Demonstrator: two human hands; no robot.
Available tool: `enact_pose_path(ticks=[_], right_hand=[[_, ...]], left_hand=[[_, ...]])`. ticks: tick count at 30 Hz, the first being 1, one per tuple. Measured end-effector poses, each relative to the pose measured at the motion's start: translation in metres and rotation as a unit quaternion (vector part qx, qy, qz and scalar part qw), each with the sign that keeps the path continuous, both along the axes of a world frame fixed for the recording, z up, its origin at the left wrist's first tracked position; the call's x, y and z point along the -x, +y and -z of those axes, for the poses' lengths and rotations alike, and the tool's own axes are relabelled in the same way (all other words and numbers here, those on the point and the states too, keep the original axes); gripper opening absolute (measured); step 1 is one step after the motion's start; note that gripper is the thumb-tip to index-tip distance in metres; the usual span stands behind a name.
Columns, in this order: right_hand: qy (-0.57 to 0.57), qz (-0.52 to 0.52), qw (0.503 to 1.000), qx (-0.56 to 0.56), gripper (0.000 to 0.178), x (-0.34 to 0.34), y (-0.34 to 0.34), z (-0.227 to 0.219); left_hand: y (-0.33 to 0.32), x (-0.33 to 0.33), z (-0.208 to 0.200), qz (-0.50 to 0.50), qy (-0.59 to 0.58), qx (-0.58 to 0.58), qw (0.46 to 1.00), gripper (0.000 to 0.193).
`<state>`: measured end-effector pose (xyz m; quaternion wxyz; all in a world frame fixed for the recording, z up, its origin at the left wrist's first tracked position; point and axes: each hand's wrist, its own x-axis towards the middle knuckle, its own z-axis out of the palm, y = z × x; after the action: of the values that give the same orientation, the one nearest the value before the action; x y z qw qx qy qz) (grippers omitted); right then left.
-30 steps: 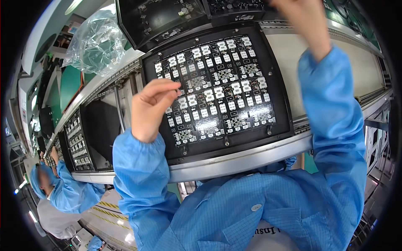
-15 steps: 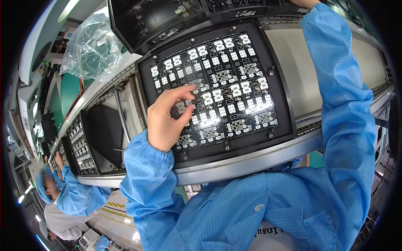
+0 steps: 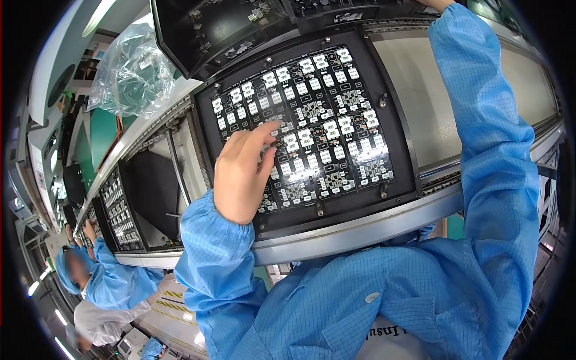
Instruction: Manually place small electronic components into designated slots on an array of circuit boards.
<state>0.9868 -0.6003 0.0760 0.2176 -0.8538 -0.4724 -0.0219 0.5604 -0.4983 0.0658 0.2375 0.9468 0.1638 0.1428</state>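
Note:
My left hand point(image 3: 241, 171) hovers over the left part of a panel of black circuit boards point(image 3: 312, 111) dotted with white square parts and small chips. Its fingers are curved, with a gap between thumb and forefinger, and nothing shows between them. The boards lie in a black carrier frame point(image 3: 288, 223) with small metal posts along its border. My right arm, in a blue sleeve, stretches to the top edge. Only the back part of my right hand point(image 3: 437, 4) shows there, near black bins; its fingers are out of the picture.
Black bins point(image 3: 225, 36) with small loose components stand behind the carrier. A metal-railed conveyor point(image 3: 360, 219) carries it, with another loaded carrier point(image 3: 123, 210) farther left. A clear plastic bag point(image 3: 135, 72) lies at upper left. A co-worker in blue point(image 3: 117, 276) works at far left.
My left hand has turned a little, its thumb and forefinger still apart. The carrier appears slightly farther left in the picture. My right arm has barely moved.

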Motion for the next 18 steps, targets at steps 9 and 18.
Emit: enact_pose_path(ticks=[9, 18], right_hand=[[0.01, 0.002, 1.0, -0.012, 0.017, 0.001, -0.001, 0.001], [0.019, -0.026, 0.995, -0.096, 0.017, -0.021, -0.01, 0.006]], left_hand=[[-0.007, 0.002, 0.01, 0.011, -0.019, -0.074, 0.997, 0.034], [-0.007, 0.009, -0.015, -0.077, -0.016, -0.072, 0.994, 0.036]])
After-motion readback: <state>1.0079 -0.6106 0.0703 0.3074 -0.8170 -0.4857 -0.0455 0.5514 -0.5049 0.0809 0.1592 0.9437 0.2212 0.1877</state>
